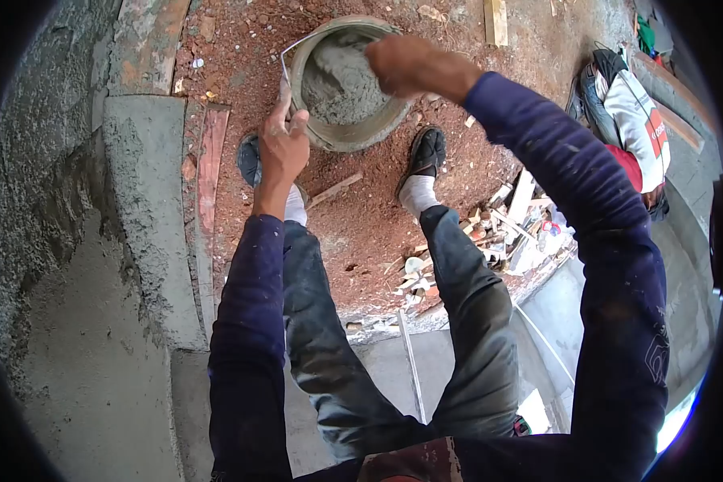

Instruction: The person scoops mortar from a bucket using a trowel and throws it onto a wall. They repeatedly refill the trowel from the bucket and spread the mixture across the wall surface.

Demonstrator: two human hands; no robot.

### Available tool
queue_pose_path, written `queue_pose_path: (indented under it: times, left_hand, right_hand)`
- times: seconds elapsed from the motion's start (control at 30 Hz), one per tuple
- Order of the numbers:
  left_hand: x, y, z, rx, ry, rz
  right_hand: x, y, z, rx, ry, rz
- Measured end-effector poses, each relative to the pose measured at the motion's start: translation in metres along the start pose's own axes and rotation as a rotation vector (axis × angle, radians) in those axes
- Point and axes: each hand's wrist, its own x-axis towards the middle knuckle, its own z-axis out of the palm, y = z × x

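A round bucket (353,145) coated in dried cement stands on the reddish dirt. Inside it is wet grey mortar (337,80), with a raised lump in the middle. My left hand (283,145) grips the bucket's near left side, its fingertips by the thin wire handle (283,60). Over the bucket's right rim, my right hand (414,68) is closed like a fist and slightly blurred. Whatever it holds is hidden beneath the fingers.
Rough mortared wall (80,321) and a concrete ledge (149,201) run along the left. Wood scraps and rubble (498,233) lie right of my feet. A white and red bag (639,120) sits at the far right. A short board (496,22) lies beyond the bucket.
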Motion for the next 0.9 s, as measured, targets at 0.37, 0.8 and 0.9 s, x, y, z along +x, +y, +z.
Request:
queue_pose_path:
  times: [0.37,0.8,0.9]
  left_hand:
    - [-0.005,-0.008,-0.006,0.095,0.067,-0.048]
    - [0.008,-0.099,0.034,-0.367,-0.061,-0.690]
    - [0.000,-0.089,0.042,-0.331,-0.204,-0.523]
  right_hand:
    - [-0.107,-0.002,0.096,0.062,0.333,-0.165]
    - [-0.079,0.005,0.110,0.348,0.402,0.186]
    - [-0.034,-0.019,0.149,0.256,0.305,0.122]
